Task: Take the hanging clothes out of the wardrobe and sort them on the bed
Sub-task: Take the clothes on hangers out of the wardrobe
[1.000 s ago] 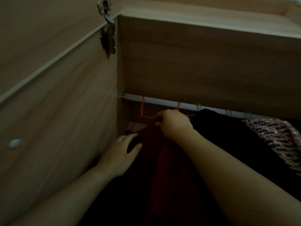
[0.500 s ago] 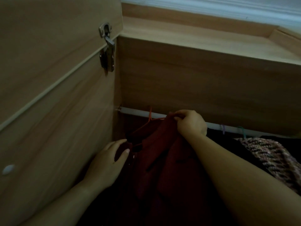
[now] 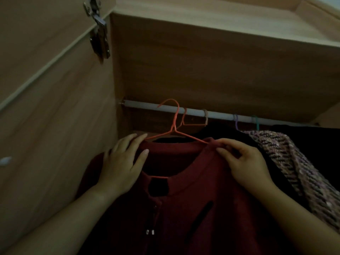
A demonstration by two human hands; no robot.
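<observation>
A dark red garment [image 3: 184, 208] hangs on an orange wire hanger [image 3: 173, 126] in the wardrobe's left part. The hanger's hook arches over the white rail [image 3: 147, 105]; I cannot tell whether it still bears on the rail. My left hand [image 3: 121, 162] rests with fairly straight fingers on the garment's left shoulder, thumb spread across the front. With thumb and fingertips, my right hand [image 3: 242, 161] pinches the collar at the right shoulder. To the right hang a black garment [image 3: 222, 130] and a pink-and-black tweed garment [image 3: 287, 159].
Further hanger hooks sit on the rail: orange [image 3: 184, 116], beige [image 3: 205, 115], purple [image 3: 236, 122], green [image 3: 256, 122]. The open wooden door [image 3: 46, 126] with its metal hinge [image 3: 99, 39] stands close on the left. A wooden shelf board [image 3: 220, 67] runs right above the rail.
The red garment has turned to face me and come forward and up. My left hand moved up onto its left shoulder; my right hand shifted to the collar's right side.
</observation>
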